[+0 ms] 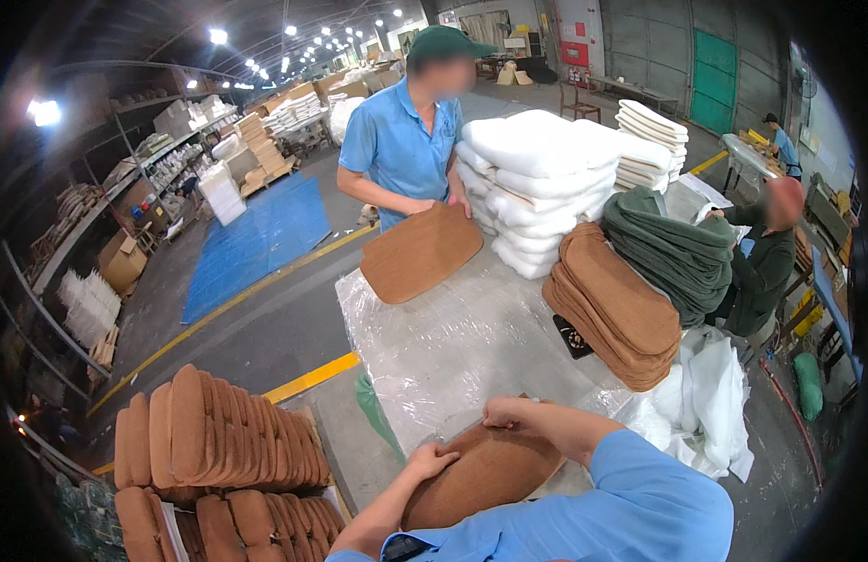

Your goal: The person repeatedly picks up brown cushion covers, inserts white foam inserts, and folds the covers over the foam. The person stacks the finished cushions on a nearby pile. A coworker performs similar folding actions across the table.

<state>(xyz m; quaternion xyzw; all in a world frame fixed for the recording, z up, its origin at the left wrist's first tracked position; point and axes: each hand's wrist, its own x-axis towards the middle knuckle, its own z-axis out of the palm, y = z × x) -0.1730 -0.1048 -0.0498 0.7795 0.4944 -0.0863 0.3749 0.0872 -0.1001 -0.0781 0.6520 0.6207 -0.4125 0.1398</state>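
On my feed, a brown cushion (490, 473) lies at the lower centre of the frame. I see the right hand (505, 412) pinching its upper edge; the left hand (431, 463) bends over its left side, though I can't tell whether those fingers pinch. Beyond is a plastic-covered table (452, 356). Right of centre sits a brown stack (612, 309); at upper centre, a co-worker (396, 131) holds another brown piece (424, 251).

The person's blue shirt (565, 529) hides the near edge of the brown piece (481, 473). The folded brown pile (616, 309) covers part of a black item (571, 337); the lower edge cuts off the brown cushions (237, 525). Distant shelf goods (179, 161) are too small to identify.
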